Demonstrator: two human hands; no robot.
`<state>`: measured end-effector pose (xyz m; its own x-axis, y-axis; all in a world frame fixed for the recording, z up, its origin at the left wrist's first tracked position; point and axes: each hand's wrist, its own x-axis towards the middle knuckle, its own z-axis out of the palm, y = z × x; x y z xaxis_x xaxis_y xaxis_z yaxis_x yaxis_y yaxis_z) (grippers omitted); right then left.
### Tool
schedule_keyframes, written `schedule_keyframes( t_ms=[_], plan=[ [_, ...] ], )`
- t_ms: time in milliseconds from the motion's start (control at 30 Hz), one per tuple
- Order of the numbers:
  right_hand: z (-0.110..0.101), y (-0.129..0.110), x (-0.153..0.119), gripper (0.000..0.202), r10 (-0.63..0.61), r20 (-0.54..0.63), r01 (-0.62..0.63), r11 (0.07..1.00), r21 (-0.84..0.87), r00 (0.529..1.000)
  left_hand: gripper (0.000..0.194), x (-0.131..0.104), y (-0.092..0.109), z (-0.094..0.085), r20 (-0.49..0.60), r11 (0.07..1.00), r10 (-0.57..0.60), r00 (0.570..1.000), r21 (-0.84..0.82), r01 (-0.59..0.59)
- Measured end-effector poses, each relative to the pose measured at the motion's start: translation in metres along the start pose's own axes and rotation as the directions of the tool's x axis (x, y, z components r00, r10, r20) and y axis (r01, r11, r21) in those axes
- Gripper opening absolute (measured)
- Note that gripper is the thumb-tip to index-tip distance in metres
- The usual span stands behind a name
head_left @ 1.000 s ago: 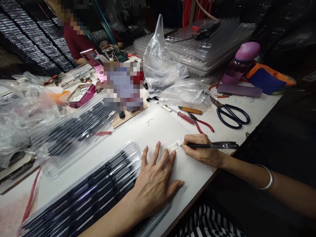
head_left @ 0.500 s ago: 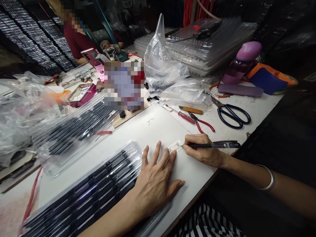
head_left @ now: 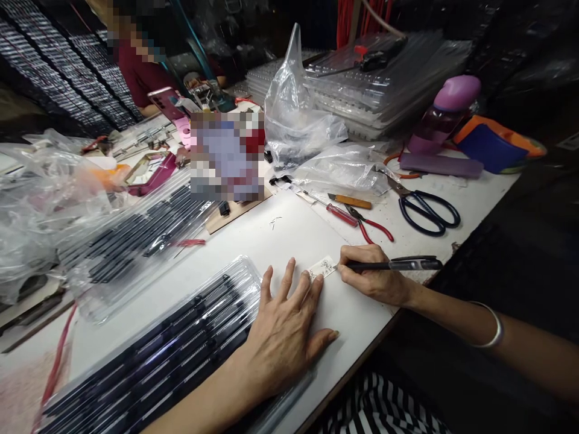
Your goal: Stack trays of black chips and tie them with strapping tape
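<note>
Black pen (head_left: 398,265) pinched in right hand (head_left: 376,276); left hand (head_left: 286,328) splayed wide, touching small white slip (head_left: 325,266).

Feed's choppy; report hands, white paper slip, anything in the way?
Right hand gripping slim black pen, tip at white paper slip. Left hand palm-down, two fingers on slip. Clear plastic tray of black strips nearby, not blocking.

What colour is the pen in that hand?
The pen in the right hand looks mostly black, seen best in the head view.
</note>
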<state>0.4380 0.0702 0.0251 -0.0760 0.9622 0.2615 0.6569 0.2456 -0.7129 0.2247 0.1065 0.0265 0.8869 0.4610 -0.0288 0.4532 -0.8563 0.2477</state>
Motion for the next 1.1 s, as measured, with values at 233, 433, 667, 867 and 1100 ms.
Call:
schedule_keyframes(
  t_ms=[233,433,667,867,1100],
  plan=[
    [0.000,-0.001,0.000,0.019,-0.009,-0.002,0.009,1.000,0.029,1.000,0.069,0.000,0.001,-0.001,0.020,1.000,-0.003,1.000,-0.019,0.003],
    [0.001,0.001,-0.001,0.019,-0.013,-0.004,0.013,1.000,0.018,1.000,0.068,0.001,0.001,-0.001,0.010,1.000,0.005,1.000,-0.013,-0.005],
    [-0.014,-0.002,0.007,0.020,0.205,0.001,-0.196,0.934,0.300,0.979,0.071,0.000,0.001,-0.001,-0.004,1.000,-0.002,1.000,-0.025,0.002],
    [-0.040,0.010,0.063,0.039,0.345,-0.084,-0.352,0.866,-0.356,0.935,0.064,-0.001,0.004,-0.006,-0.006,1.000,-0.004,1.000,-0.027,0.004],
    [-0.002,0.001,0.038,0.014,0.079,0.034,-0.051,0.860,-0.507,0.996,0.055,-0.008,0.009,-0.005,-0.108,0.999,0.034,0.994,0.026,-0.031]
  ],
)
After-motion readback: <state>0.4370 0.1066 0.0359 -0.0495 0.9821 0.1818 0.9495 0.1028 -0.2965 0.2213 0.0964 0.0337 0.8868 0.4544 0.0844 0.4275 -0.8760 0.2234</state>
